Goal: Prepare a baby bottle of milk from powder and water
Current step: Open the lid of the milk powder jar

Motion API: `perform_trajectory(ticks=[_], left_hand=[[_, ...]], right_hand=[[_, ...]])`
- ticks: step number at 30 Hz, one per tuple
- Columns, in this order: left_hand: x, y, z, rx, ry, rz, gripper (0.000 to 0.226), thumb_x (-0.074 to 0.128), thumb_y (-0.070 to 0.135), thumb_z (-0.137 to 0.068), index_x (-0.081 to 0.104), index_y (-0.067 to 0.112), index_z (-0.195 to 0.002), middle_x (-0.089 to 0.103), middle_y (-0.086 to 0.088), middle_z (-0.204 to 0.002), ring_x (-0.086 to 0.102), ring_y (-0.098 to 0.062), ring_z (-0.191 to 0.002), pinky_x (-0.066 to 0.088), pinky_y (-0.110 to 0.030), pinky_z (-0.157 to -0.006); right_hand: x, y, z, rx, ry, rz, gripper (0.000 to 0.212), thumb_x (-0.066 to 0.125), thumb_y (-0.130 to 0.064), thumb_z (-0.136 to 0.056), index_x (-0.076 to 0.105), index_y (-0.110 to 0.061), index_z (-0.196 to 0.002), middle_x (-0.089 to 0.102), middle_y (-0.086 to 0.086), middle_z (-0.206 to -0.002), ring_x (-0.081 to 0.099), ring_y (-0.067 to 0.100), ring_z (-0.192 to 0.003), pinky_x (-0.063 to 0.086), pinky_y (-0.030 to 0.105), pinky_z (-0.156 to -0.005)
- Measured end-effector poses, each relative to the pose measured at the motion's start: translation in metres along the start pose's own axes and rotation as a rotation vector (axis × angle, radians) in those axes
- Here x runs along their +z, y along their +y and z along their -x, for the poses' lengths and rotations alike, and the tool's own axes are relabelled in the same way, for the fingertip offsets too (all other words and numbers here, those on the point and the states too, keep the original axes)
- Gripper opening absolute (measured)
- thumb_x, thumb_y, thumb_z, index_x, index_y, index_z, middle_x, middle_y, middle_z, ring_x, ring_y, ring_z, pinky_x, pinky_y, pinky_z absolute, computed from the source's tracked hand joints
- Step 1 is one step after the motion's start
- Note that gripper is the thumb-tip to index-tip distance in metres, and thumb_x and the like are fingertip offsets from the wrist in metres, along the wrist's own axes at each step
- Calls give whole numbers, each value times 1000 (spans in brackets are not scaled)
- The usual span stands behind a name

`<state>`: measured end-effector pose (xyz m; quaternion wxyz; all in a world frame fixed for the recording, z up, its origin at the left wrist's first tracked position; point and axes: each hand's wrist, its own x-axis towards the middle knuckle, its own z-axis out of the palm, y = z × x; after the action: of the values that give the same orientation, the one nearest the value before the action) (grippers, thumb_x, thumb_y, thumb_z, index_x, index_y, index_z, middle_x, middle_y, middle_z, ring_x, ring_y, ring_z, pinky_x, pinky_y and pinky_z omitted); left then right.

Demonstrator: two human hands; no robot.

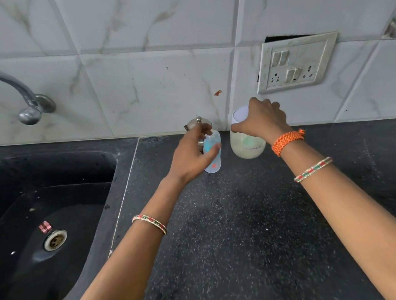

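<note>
Near frame centre, left hand closed around the baby bottle, right hand closed over the white lid of the powder jar; risk of tipping and spilling powder if twisted one-handed.

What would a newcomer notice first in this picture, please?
Two bare arms reach across the dark counter toward the tiled wall. The left hand grips a clear baby bottle, and the right hand rests on the white lid of a powder jar beside it. A black sink lies left, under a tap.
</note>
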<state>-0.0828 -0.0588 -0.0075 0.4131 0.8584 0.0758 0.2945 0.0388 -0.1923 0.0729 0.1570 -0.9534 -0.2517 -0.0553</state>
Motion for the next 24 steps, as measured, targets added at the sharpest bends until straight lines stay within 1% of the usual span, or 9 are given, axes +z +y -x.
perform_trajectory(ticks=[4,6,8,10,12,14,17,20,24], left_hand=[[12,5,42,-4,-122,89,86,74,59,-67,34,33,-138,47,14,-138,46,-3,-124,44,-31,-100],[16,4,64,28,-136,233,89,81,50,-65,30,45,-137,44,28,-137,43,5,-126,40,-14,-98],[19,-3,84,10,-117,342,93,86,39,-63,28,50,-135,45,32,-133,46,5,-123,39,-7,-92],[20,-13,103,-90,-73,325,105,86,46,-59,19,44,-139,40,36,-136,42,7,-126,37,-7,-94],[21,-25,118,-203,-19,238,113,82,58,-55,14,39,-143,36,24,-145,39,4,-130,37,-18,-103],[20,-35,130,-279,26,209,106,80,58,-57,26,29,-143,45,12,-142,45,0,-126,41,-28,-103],[19,-40,141,-302,98,276,80,84,43,-55,49,32,-125,61,15,-119,56,1,-110,48,-20,-90],[18,-42,143,-309,127,355,77,87,32,-51,52,33,-120,63,9,-116,60,-7,-109,50,-23,-88],[21,-41,144,-298,96,326,80,90,19,-52,51,37,-119,62,18,-113,59,-3,-107,47,-13,-83]], right_hand=[[6,-16,59,-74,20,-29,77,68,-59,-71,46,-6,-123,51,19,-123,44,38,-116,37,36,-74],[20,-25,84,-98,22,-73,80,65,-63,-70,45,-5,-123,53,18,-122,45,37,-116,40,38,-78],[37,-34,104,-108,15,-111,82,63,-66,-69,47,-5,-121,54,17,-119,48,35,-112,39,37,-77],[53,-41,117,-126,-1,-89,82,60,-69,-69,50,-5,-119,56,17,-115,51,34,-107,41,37,-78],[67,-47,126,-151,-20,-39,83,56,-74,-68,52,-6,-115,59,16,-112,54,33,-103,42,38,-76],[80,-51,132,-190,-20,-16,81,53,-78,-67,52,-8,-108,61,13,-108,56,32,-99,38,37,-71],[98,-55,138,-286,5,32,80,50,-78,-67,53,-10,-109,61,12,-108,55,31,-100,39,39,-74],[104,-53,138,-360,34,63,80,48,-78,-64,53,-10,-107,61,11,-106,53,30,-98,40,40,-76],[107,-41,139,-433,57,-60,73,54,-74,-61,52,-11,-100,60,6,-98,47,22,-88,39,34,-72]])
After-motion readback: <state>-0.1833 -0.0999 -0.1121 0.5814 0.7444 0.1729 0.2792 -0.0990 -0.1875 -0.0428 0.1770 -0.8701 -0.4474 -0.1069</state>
